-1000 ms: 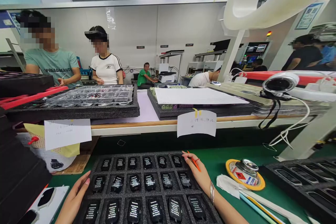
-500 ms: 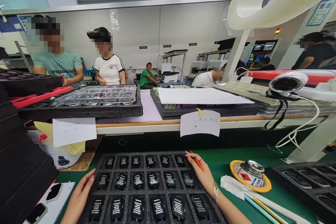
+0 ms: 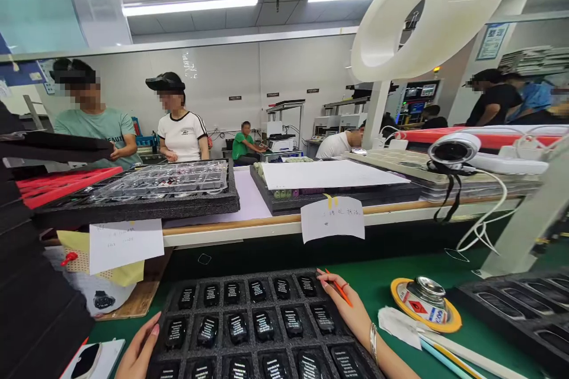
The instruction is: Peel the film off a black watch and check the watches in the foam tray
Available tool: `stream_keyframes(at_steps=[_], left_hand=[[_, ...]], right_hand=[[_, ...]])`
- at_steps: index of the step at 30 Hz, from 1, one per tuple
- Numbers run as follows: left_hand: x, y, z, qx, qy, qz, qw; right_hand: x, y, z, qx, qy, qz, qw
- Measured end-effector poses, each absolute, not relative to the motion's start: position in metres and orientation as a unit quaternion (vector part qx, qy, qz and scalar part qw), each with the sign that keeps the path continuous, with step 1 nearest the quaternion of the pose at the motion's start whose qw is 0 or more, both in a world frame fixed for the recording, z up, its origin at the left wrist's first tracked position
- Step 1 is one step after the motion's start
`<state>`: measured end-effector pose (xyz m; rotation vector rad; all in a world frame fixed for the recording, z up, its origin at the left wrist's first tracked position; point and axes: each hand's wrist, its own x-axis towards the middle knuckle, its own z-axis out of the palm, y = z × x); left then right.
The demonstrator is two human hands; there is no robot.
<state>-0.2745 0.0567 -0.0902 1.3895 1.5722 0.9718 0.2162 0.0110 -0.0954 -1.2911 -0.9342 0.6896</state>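
Observation:
A black foam tray [image 3: 249, 355] lies on the green bench, its pockets holding small black rounded devices [image 3: 237, 327] with lines of white text. At the tray's left edge, my left hand [image 3: 140, 348] grips the side, its fingers along the outer wall. My right hand [image 3: 344, 299] holds the far right corner. Tucked between its fingers is a thin orange stick-like tool [image 3: 340, 289], whose exact kind I cannot make out. A metal bangle is on the right wrist. The tray's near side runs out of the view.
Right of my hand stand a metal can [image 3: 422, 302] in a yellow-rimmed dish, a white cloth [image 3: 398, 325], and another foam tray [image 3: 524, 308]. A stack of black foam [image 3: 40, 284] rises at left. Ahead, a shelf [image 3: 249, 226] bears trays and a webcam [image 3: 453, 151]; people are beyond.
My view has tilted up, so the tray and bench sit lower. Both hands keep their places on the tray. Behind the shelf at left, a person's hand has shifted with a black tray.

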Motion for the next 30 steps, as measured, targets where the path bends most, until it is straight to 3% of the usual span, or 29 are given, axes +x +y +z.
stream_keyframes(at_steps=[14,30], left_hand=[[-0.277,0.059,-0.098,0.557,0.604,0.425,0.38],[-0.271,0.051,-0.07,0.563,0.62,0.419,0.35]], right_hand=[[0.222,0.011,-0.11,-0.58,-0.428,0.282,0.634],[0.227,0.011,-0.116,-0.577,-0.449,0.278,0.623]])
